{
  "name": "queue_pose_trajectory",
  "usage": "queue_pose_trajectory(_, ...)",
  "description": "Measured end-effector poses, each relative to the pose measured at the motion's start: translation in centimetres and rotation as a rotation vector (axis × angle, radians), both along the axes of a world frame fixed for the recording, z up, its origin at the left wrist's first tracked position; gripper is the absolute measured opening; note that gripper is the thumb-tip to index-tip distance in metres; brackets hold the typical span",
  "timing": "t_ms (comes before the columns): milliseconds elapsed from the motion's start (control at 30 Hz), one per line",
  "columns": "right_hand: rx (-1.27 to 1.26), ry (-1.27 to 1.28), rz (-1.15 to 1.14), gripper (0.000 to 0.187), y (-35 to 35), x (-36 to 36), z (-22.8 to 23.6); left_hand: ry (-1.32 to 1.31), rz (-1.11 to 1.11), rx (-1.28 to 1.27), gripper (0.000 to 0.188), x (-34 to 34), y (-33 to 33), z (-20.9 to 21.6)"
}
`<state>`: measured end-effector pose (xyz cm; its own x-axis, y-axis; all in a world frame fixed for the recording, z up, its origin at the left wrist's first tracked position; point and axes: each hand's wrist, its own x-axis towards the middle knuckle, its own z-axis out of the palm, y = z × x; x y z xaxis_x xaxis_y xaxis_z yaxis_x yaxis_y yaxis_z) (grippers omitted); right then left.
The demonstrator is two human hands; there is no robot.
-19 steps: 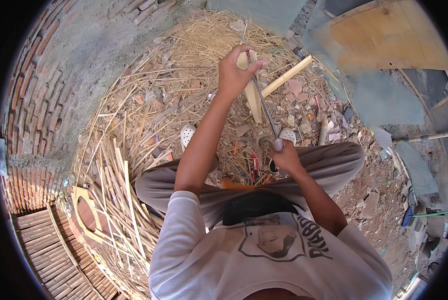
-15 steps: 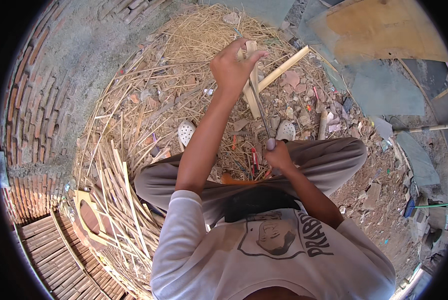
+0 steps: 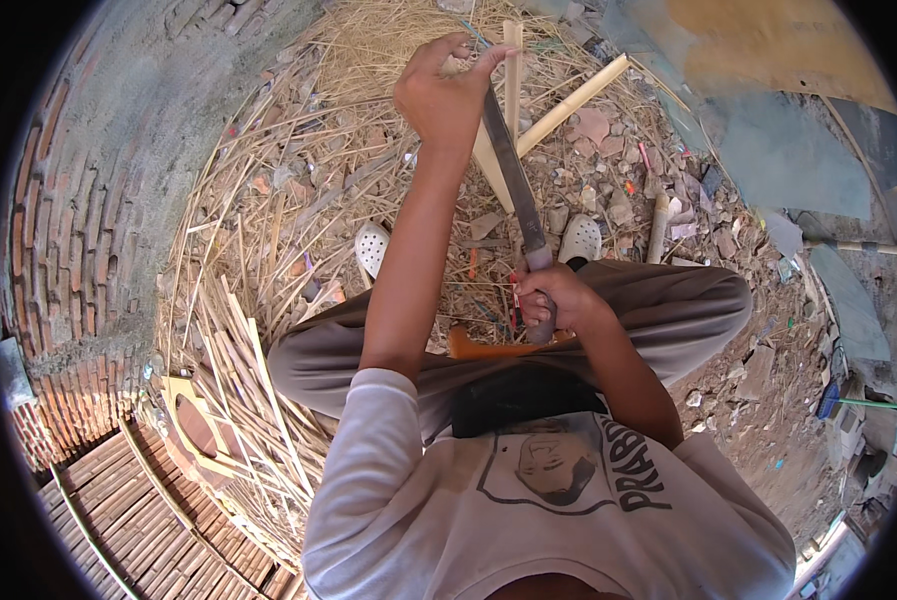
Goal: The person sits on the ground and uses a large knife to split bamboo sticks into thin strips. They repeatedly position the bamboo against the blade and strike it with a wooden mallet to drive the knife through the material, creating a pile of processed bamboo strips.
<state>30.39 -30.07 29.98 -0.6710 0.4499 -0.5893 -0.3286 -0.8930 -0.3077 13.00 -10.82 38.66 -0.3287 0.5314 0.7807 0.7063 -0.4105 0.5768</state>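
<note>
My right hand is closed around the grey handle of a long knife with a dark blade, like a machete. The blade points away from me, its flat side showing and its tip close to my left hand. Farther out, my left hand has thumb and fingers curled about a pale bamboo strip, which runs down behind the blade; the grip itself is partly hidden. Another pale strip stands just beyond my thumb; whether they touch I cannot tell. A thicker bamboo length slants off to the right.
Straw and rubble cover the ground between my white clogs. A heap of thin bamboo sticks lies at my left, by a slatted bamboo surface. A brick wall rises at left; grey sheets lie at right. Something orange is near my lap.
The knife has turned to show its flat side, and its handle has come a little nearer to me. My left hand has moved slightly farther away and left.
</note>
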Motion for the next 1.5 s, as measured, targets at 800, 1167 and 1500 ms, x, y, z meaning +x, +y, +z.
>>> queue_pose_trajectory(800,0.754,-1.122,-0.081,0.015,1.0,-3.6,-6.3,-0.653,-0.368,-0.240,0.026,5.3,-2.2,-0.9)
queue_pose_trajectory(1167,0.385,-0.923,0.226,0.014,-0.1,-0.7,-17.5,-0.681,-0.376,-0.316,0.029,1.3,-4.4,-0.1)
queue_pose_trajectory(1500,0.115,-0.606,0.186,0.011,0.8,-0.8,-16.1,-0.643,-0.549,-0.475,0.058,-2.9,-4.7,-0.8)
